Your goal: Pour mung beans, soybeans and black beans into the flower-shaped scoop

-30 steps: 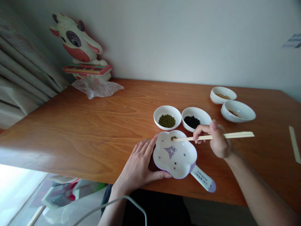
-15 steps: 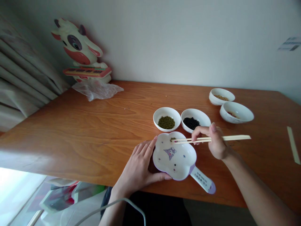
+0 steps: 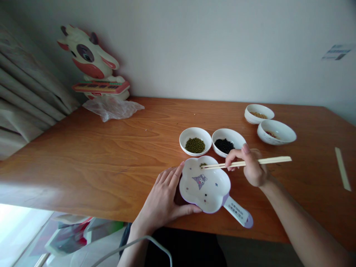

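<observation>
My left hand (image 3: 164, 194) grips the rim of a white flower-shaped bowl (image 3: 191, 193) with a purple edge and a short handle, thumb at the near side and fingers at the far left. My right hand (image 3: 250, 165) holds a pair of wooden chopsticks (image 3: 274, 160), their tips inside that bowl. At the tips lie a few green beans (image 3: 203, 164); whether one is pinched I cannot tell. Just beyond stand a white bowl (image 3: 195, 152) of green beans and a white bowl (image 3: 236, 137) of black beans, the latter partly behind my right hand.
Two more white bowls, one with yellowish grains (image 3: 259, 115) and one with reddish bits (image 3: 272, 134), stand at the back right. A cow-shaped toy keyboard (image 3: 101, 88) and a crumpled plastic bag (image 3: 112, 109) are at the back left. A pale strip (image 3: 343, 168) lies at the right.
The whole view has shifted slightly. The chopstick tips remain by the green beans in the flower-shaped bowl, and the tips look closer together. My left hand keeps its hold.
</observation>
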Motion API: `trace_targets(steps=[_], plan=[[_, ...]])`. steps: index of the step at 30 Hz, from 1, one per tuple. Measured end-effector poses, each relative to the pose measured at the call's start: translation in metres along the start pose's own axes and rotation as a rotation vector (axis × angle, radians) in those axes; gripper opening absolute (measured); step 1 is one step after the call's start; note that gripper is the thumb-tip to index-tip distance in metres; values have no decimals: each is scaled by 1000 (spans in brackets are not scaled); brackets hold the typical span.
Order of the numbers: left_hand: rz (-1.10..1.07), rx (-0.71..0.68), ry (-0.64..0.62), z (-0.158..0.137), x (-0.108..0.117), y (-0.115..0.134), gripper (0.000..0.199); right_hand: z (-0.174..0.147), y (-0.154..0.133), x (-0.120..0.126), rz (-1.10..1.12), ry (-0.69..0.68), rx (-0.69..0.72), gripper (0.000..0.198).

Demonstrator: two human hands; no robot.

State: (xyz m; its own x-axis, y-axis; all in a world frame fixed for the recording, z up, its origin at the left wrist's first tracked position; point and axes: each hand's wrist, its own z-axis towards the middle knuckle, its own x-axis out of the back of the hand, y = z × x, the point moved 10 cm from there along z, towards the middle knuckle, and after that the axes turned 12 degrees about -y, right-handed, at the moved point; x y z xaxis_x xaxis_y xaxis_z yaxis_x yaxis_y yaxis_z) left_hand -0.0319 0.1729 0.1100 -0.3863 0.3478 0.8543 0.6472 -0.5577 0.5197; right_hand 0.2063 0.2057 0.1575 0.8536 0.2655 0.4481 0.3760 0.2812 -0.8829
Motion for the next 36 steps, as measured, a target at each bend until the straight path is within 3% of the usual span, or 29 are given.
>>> trace_targets(steps=[7, 12, 15, 22, 28, 36], plan=[[-6, -6, 4, 1, 1, 0, 120, -5, 6, 14, 171, 89, 38, 84], [5, -8, -1, 1, 1, 1, 120, -14, -1, 39, 267, 372, 170, 81], [8, -9, 3, 0, 1, 1, 121, -14, 2, 41, 277, 459, 133, 77], [6, -15, 4, 1, 0, 1, 121, -14, 0, 41, 268, 423, 140, 77], [11, -13, 20, 0, 2, 1, 122, -12, -6, 36, 112, 221, 98, 85], [11, -6, 28, -1, 3, 2, 122, -11, -20, 13, -127, 54, 225, 78]])
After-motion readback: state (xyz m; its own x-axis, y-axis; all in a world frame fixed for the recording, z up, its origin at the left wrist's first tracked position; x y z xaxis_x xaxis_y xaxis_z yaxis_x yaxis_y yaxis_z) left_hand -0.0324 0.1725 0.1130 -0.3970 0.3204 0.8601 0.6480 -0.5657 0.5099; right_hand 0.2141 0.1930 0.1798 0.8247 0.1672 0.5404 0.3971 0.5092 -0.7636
